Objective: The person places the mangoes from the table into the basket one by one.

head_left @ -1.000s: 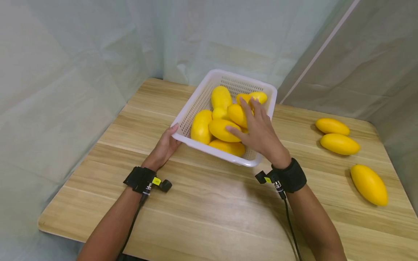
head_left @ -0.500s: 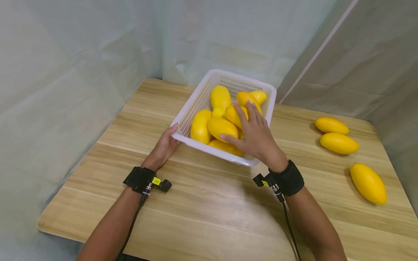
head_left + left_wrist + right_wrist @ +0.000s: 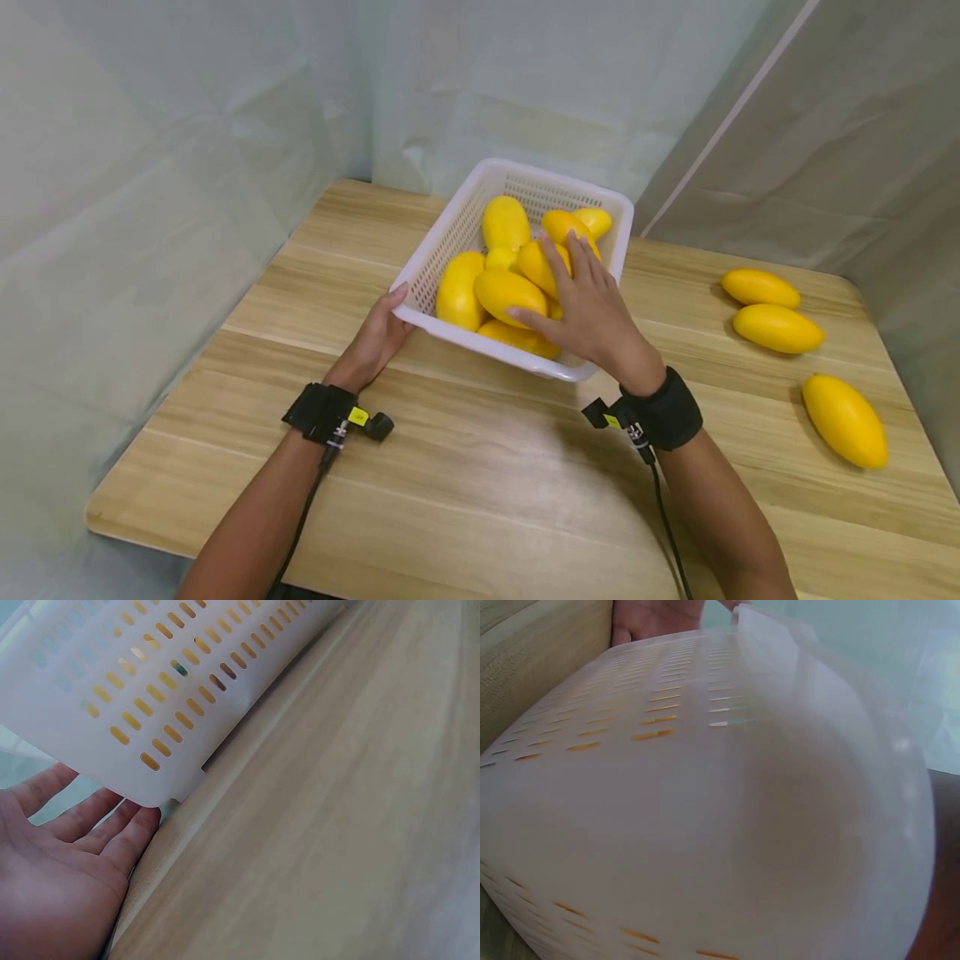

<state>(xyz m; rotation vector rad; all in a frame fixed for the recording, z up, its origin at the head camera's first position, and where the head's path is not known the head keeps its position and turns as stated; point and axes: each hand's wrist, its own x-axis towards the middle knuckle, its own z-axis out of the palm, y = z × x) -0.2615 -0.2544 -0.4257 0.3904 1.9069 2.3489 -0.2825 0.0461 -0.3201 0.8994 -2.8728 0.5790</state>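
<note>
A white plastic basket [image 3: 487, 347] with slotted walls holds several yellow mangoes. My left hand [image 3: 377, 337] grips its near left corner, thumb on the rim and fingers below; in the left wrist view the fingers [image 3: 129, 836] reach under the basket wall [image 3: 150, 712]. My right hand [image 3: 598, 321] lies over the right part of the basket, fingers spread and resting on the fruit. Its index finger overlaps a middle mango [image 3: 534, 265], and the thumb lies at the near mango [image 3: 506, 296]. In the right wrist view the basket's outer wall [image 3: 667, 817] hides that hand.
Three more mangoes lie on the wooden table [image 3: 465, 483] to the right: a far mango [image 3: 761, 287], a second mango [image 3: 778, 328] right beside it, and a nearer mango [image 3: 845, 421]. Pale curtains [image 3: 525, 75] hang behind the table. A cable runs along each forearm.
My right hand has moved slightly left and settled onto the mangoes, and the mangoes under it have shifted a little left. My left hand stays on the basket corner.
</note>
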